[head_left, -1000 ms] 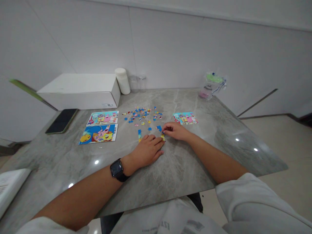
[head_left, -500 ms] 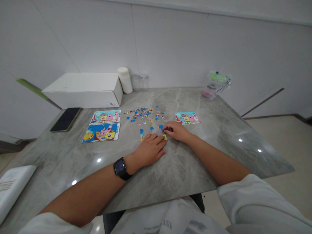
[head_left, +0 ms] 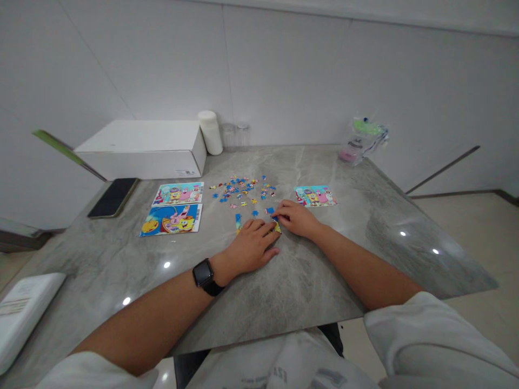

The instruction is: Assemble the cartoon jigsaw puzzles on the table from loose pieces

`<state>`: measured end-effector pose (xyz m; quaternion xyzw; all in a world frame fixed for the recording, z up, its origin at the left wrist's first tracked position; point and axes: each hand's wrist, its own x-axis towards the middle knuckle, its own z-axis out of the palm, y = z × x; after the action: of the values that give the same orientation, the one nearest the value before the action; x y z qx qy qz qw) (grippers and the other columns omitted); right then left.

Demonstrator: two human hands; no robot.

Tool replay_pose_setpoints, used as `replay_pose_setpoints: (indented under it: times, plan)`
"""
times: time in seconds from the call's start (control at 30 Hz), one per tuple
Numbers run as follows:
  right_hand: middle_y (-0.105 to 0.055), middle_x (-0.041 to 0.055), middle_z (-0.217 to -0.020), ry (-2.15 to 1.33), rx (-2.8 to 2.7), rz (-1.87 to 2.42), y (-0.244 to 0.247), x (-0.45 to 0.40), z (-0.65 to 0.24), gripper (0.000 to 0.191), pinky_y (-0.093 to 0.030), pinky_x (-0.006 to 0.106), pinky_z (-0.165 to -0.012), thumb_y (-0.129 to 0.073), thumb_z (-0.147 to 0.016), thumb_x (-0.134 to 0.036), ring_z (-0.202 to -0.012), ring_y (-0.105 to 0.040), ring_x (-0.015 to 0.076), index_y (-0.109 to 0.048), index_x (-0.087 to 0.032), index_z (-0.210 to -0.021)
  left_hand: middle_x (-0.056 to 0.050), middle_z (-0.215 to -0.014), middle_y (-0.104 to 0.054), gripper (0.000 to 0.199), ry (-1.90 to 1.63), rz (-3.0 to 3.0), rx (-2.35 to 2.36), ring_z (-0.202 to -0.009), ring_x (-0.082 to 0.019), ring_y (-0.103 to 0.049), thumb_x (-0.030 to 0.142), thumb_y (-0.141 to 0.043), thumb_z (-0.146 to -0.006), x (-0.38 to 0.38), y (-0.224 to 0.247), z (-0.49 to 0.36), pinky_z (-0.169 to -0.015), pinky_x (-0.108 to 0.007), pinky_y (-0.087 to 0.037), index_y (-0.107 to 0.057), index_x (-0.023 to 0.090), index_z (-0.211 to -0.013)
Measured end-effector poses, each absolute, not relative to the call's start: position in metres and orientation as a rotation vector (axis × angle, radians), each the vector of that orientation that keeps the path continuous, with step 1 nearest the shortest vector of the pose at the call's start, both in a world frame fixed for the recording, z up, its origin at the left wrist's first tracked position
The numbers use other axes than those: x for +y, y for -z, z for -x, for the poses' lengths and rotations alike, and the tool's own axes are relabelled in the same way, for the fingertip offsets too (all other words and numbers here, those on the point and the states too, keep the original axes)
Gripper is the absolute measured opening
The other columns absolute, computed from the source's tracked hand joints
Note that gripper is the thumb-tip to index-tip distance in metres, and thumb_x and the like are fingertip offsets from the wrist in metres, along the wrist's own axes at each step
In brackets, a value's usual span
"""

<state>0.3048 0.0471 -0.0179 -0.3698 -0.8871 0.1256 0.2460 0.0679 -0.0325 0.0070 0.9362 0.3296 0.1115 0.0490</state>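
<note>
My left hand (head_left: pixel 252 246) lies flat with its fingers spread over a partly joined jigsaw puzzle (head_left: pixel 238 219), hiding most of it. Blue and yellow bits of the puzzle show at its left and right sides. At the upper right corner, the fingertips of my right hand (head_left: pixel 297 218) are closed on a small blue puzzle piece (head_left: pixel 275 219), largely covered by the fingers. A blue piece (head_left: pixel 255 213) lies loose just beyond my left fingers. Farther back several loose puzzle pieces (head_left: pixel 242 189) are scattered in blue, yellow and pink.
Two cartoon picture cards (head_left: pixel 178 193) (head_left: pixel 172 220) lie at left, beside a phone (head_left: pixel 113 198). Another picture card (head_left: pixel 315 196) is at right. Along the back stand a white box (head_left: pixel 140 163), a white bottle (head_left: pixel 210 133), clear glasses (head_left: pixel 243 136) and a plastic bag (head_left: pixel 359 141).
The right fingertips have gone from a raised pinch to lying lower against the puzzle's corner. My left hand stays flat in place. The whole view has shifted slightly.
</note>
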Motion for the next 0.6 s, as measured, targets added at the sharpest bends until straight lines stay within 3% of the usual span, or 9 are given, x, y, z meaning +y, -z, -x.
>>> replay_pose_setpoints:
  times: [0.4,0.6]
  plan:
    - [-0.072,0.0080,-0.110,-0.236,-2.413,1.048,0.0193,0.0479,-0.3109,0.027,-0.056,0.033,-0.088,-0.063,-0.094,-0.011,-0.098,-0.069,0.0201,-0.081,-0.024,-0.109,-0.009,-0.148,-0.061,0.043,-0.362,-2.858,0.990,-0.127,-0.032,-0.052,0.049,-0.056,-0.105,-0.0314,-0.0048,-0.0671,-0.110,-0.050,-0.041,-0.064,0.024,-0.139]
    - [-0.078,0.0087,-0.117,-0.177,-2.473,0.960,0.0222,0.0511,-0.3093,0.024,-0.053,0.043,-0.100,-0.066,-0.095,-0.015,-0.108,-0.070,0.0249,-0.082,-0.023,-0.111,-0.009,-0.150,-0.060,0.043,-0.373,-2.866,0.988,-0.128,-0.032,-0.052,0.048,-0.055,-0.105,-0.0305,-0.0028,-0.0670,-0.109,-0.051,-0.041,-0.064,0.024,-0.139]
